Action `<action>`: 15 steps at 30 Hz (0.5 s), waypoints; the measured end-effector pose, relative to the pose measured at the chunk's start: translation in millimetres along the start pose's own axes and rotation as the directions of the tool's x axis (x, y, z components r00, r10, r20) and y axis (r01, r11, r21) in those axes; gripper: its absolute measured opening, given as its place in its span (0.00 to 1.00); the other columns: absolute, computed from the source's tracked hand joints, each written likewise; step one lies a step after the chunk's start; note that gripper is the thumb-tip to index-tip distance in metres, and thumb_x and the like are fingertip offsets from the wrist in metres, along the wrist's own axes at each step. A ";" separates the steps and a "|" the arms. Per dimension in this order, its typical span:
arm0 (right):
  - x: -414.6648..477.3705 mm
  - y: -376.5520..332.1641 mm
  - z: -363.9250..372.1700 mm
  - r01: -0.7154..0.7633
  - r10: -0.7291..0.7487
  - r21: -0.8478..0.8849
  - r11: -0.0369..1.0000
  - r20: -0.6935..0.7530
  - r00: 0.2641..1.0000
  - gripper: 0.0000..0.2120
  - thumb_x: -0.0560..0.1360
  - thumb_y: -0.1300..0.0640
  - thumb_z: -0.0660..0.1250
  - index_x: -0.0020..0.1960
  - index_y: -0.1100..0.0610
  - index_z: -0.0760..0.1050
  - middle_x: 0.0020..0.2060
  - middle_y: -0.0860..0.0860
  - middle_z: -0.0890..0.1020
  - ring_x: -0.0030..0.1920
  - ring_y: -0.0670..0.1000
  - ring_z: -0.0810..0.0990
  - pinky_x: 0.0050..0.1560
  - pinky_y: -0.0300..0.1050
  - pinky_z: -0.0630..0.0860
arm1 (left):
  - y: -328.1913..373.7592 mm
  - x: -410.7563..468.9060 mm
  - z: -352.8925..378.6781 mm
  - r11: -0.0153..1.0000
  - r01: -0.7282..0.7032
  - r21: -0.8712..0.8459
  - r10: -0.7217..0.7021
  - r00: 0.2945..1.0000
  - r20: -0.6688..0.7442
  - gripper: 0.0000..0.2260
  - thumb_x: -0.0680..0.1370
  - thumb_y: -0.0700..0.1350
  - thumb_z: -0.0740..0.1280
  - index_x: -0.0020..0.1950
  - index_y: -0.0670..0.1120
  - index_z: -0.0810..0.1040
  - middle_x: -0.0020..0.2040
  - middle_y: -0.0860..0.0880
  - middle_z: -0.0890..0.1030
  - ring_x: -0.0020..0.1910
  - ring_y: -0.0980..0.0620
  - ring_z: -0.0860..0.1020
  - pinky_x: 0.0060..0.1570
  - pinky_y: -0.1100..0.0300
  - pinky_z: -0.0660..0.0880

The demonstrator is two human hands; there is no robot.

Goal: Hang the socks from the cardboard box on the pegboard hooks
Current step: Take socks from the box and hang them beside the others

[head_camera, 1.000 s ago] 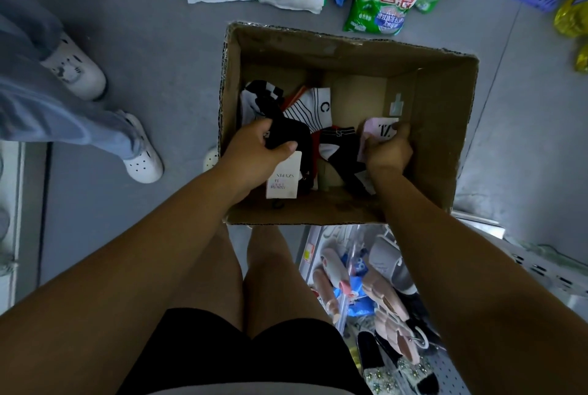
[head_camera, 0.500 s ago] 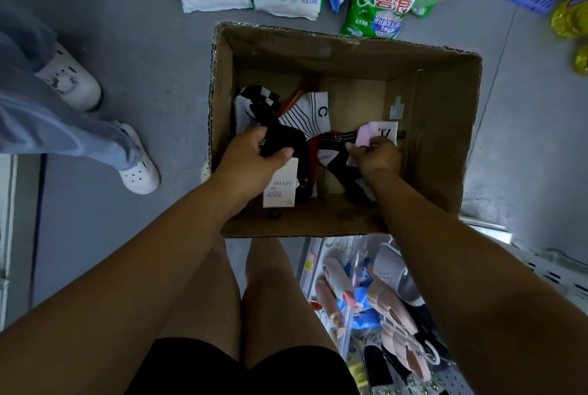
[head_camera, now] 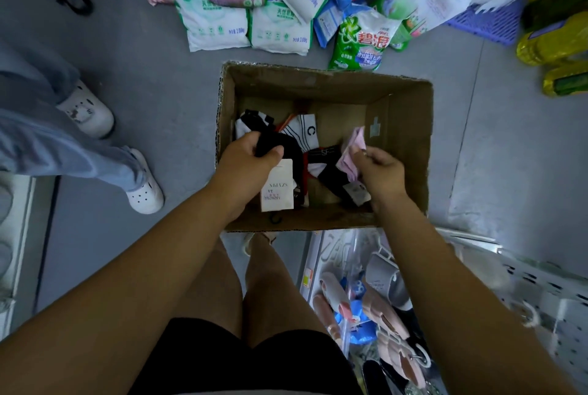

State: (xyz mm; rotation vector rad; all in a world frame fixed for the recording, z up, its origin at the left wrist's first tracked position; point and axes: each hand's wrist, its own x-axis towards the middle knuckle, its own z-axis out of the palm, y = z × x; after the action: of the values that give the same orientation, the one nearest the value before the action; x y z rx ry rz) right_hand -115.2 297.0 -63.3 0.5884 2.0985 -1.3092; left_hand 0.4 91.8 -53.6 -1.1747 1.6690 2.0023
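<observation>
Reaching into one cardboard box (head_camera: 318, 84), left hand (head_camera: 251, 163) grips one black sock (head_camera: 286, 148), right hand (head_camera: 383, 173) pinches one pink sock (head_camera: 351, 148).

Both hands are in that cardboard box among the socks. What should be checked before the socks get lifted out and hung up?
1. Left hand grips the black socks: ok, thumb and fingers curl round them.
2. Right hand holds the pink socks: ok, pinched at the fingertips.
3. Black socks have a hanger hook: ok, it shows below the white card.
4. Pink socks have a hanger hook: cannot tell, none shows.
5. Way out of the cardboard box: ok, its top is open.
6. Free hook on the pegboard: cannot tell, only its edge shows.
</observation>
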 end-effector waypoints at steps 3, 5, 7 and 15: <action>-52.2 -26.7 -15.3 0.169 -0.165 -0.050 0.984 0.077 0.983 0.08 0.79 0.53 0.70 0.53 0.56 0.84 0.40 0.49 0.85 0.37 0.41 0.82 0.37 0.32 0.77 | 21.6 -17.8 3.1 0.999 0.016 -0.047 -0.015 1.000 0.007 0.07 0.82 0.52 0.67 0.59 0.55 0.79 0.48 0.52 0.86 0.48 0.51 0.85 0.42 0.59 0.81; -87.5 -39.8 -19.9 0.285 -0.271 -0.079 0.955 0.149 0.951 0.09 0.78 0.53 0.70 0.56 0.53 0.83 0.45 0.48 0.86 0.42 0.40 0.84 0.39 0.31 0.78 | 37.9 -32.6 5.4 0.993 0.048 -0.104 -0.045 0.998 0.033 0.06 0.81 0.56 0.68 0.55 0.58 0.81 0.50 0.52 0.86 0.53 0.48 0.84 0.54 0.50 0.81; -118.9 -47.8 -19.7 0.375 -0.346 -0.093 0.922 0.234 0.909 0.11 0.77 0.55 0.71 0.59 0.53 0.82 0.49 0.47 0.85 0.47 0.42 0.84 0.43 0.34 0.80 | 53.9 -47.9 7.6 0.974 0.113 -0.195 -0.095 0.991 0.097 0.11 0.79 0.60 0.69 0.57 0.56 0.82 0.53 0.50 0.87 0.55 0.46 0.85 0.57 0.45 0.81; -204.8 -39.8 -5.3 0.499 -0.478 -0.124 0.857 0.168 0.862 0.13 0.75 0.53 0.73 0.59 0.53 0.83 0.48 0.49 0.81 0.48 0.41 0.79 0.47 0.31 0.74 | 81.3 -101.6 -5.4 0.996 0.026 -0.087 0.000 0.958 0.286 0.14 0.76 0.43 0.76 0.60 0.46 0.81 0.53 0.46 0.87 0.50 0.43 0.86 0.49 0.47 0.83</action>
State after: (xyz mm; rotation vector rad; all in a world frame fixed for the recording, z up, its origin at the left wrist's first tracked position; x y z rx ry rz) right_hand 7.2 273.1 104.1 -0.1224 2.2994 -1.3709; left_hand 12.5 91.1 76.1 -0.8682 1.4387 2.1399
